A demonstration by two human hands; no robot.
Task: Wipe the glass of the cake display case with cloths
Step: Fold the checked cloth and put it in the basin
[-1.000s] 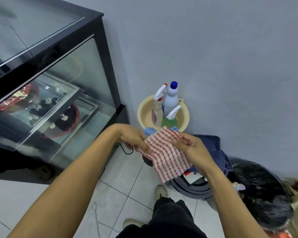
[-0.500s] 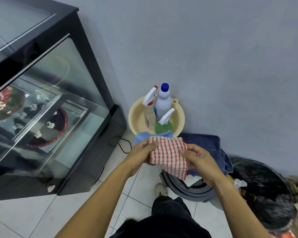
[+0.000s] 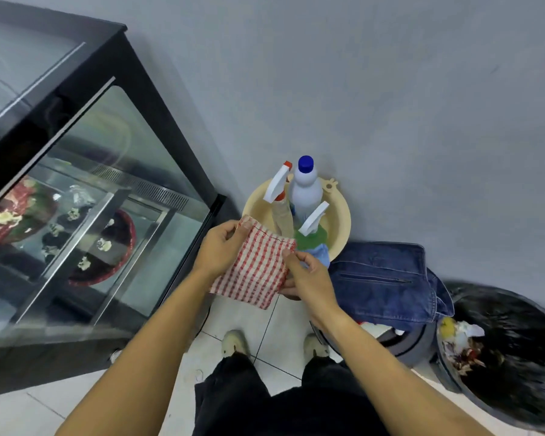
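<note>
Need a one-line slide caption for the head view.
Both hands, left and right, hold a checked cloth beside the display case, above a basin of bottles.

woven checked cloth [image 3: 255, 269], glossy display case glass [image 3: 132, 184], matt plastic basin [image 3: 340, 215], denim garment [image 3: 384, 278]

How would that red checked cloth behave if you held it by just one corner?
Probably floppy: the checked cloth sags and creases between the left hand and right hand. It looks thin, so likely light. Its woven surface seems unlikely to slip from pinching fingers.
</note>
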